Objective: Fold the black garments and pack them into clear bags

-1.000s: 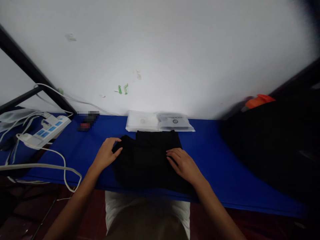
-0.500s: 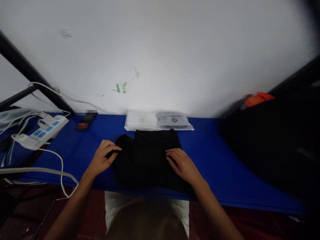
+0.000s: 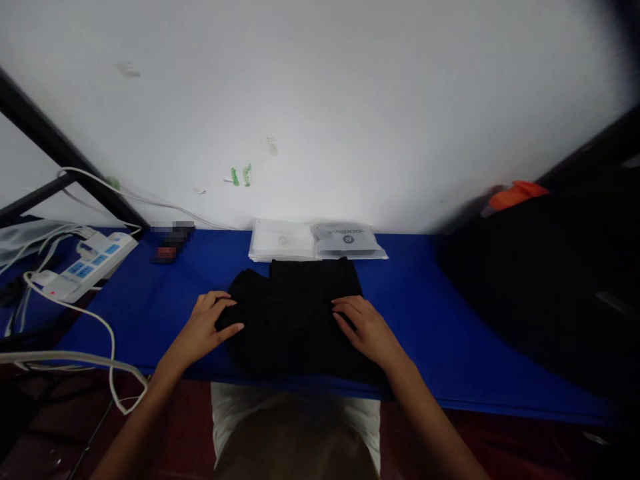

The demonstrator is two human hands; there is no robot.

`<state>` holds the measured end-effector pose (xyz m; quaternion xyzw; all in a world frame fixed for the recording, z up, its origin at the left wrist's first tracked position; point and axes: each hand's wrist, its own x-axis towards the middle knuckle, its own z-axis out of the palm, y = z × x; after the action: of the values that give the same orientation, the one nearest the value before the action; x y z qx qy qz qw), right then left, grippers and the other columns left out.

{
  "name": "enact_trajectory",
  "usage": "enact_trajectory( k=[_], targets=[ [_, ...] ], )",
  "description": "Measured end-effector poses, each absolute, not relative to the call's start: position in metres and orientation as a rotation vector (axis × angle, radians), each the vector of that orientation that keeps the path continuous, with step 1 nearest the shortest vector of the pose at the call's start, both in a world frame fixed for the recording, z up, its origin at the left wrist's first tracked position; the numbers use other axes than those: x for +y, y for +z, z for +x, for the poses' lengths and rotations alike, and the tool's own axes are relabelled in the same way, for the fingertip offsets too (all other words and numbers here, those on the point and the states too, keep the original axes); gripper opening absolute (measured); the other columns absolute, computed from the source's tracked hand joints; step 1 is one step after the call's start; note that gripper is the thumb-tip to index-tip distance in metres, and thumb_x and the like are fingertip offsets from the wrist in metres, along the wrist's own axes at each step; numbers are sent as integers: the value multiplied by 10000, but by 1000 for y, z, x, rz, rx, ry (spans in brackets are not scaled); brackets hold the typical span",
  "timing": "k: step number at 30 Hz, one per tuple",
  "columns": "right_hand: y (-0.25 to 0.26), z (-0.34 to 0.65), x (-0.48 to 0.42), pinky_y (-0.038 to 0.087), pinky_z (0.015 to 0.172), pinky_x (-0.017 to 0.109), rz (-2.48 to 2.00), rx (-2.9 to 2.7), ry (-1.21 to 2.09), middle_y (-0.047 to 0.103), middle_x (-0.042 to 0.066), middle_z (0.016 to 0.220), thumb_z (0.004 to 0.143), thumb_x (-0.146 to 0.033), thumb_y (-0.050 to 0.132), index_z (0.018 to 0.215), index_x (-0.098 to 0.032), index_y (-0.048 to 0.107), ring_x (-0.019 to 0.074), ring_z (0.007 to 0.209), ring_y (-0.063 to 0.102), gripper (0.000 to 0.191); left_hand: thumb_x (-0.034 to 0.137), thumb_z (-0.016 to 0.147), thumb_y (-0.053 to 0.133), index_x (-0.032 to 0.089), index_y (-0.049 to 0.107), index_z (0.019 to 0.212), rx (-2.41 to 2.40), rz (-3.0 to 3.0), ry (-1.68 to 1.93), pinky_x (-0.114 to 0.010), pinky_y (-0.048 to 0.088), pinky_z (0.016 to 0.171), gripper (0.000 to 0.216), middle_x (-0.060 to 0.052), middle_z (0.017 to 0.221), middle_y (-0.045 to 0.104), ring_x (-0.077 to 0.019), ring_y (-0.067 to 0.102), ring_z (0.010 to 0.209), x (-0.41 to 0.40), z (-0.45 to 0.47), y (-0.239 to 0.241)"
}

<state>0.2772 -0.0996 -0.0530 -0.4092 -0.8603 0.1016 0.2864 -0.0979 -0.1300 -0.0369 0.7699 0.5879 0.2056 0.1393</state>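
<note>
A folded black garment [image 3: 293,313] lies on the blue table [image 3: 165,300] right in front of me. My left hand [image 3: 205,327] rests at the garment's left edge, fingers curled around the cloth there. My right hand [image 3: 363,327] lies flat on the garment's right part, fingers spread and pressing down. Behind the garment, against the wall, lies a stack of clear plastic bags [image 3: 315,240].
A white power strip [image 3: 87,263] with white cables [image 3: 70,313] sits at the table's left end. A small dark object [image 3: 170,240] lies near the wall. A large black pile [image 3: 545,280] with an orange item [image 3: 515,195] on top fills the right side.
My left hand has slid a little nearer to me along the garment's left edge. My right hand has stayed in place on the cloth.
</note>
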Motion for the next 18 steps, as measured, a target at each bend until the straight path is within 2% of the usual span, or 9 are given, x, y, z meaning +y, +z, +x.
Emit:
enact_trajectory(
  k=[2,4,7,9,12,14,16,18],
  targets=[
    [-52,277,-100,548,836,429,-1084,-2277,261,681,103,1049,957,-205,488,1003,-202,615,237,969,637,135,478,824,659,215,651,959,1693,2229,600,-475,428,982,295,-85,1207,574,-291,498,1134,-132,-98,-33],
    [-51,278,-101,540,857,442,-1057,-2242,229,687,104,1047,946,-205,501,1021,-203,618,243,989,638,139,475,847,615,211,629,868,1685,2162,612,-432,462,928,265,-70,1120,620,-269,553,1060,-133,-99,-24],
    [-49,278,-103,472,972,515,-996,-2220,161,699,95,1052,917,-208,543,1051,-205,617,261,1058,630,152,459,851,578,225,581,882,1871,1887,617,-329,501,704,237,-10,831,639,-211,621,774,-128,-97,-8],
    [-47,278,-104,428,1017,543,-967,-2262,167,706,83,1048,907,-205,554,1050,-208,617,261,1076,629,156,438,801,630,233,553,968,2088,1698,705,-300,478,623,276,17,762,612,-199,620,679,-121,-94,0],
    [-44,278,-105,431,1019,528,-943,-2329,241,705,74,1054,908,-200,546,1053,-216,626,248,1077,631,166,396,733,706,232,484,1167,2253,1593,1067,-307,489,664,514,-2,863,618,-219,650,776,-109,-78,3],
    [-44,277,-105,440,1013,517,-934,-2341,269,700,79,1063,909,-200,544,1061,-212,628,247,1086,626,175,355,754,684,222,476,1197,2173,1678,1281,-313,497,703,507,-21,913,609,-217,644,836,-105,-62,-1],
    [-45,278,-105,455,997,504,-940,-2338,278,695,87,1065,911,-200,545,1061,-201,625,252,1095,616,170,273,786,626,219,534,1131,1919,1942,1228,-322,495,752,361,-20,899,605,-201,627,840,-105,-44,-7],
    [-46,278,-105,472,972,492,-958,-2331,280,694,93,1058,917,-200,541,1055,-196,623,256,1100,608,160,203,797,590,226,580,1088,1585,2214,946,-356,476,842,292,-15,884,620,-197,616,867,-107,-30,-14]
  ],
)
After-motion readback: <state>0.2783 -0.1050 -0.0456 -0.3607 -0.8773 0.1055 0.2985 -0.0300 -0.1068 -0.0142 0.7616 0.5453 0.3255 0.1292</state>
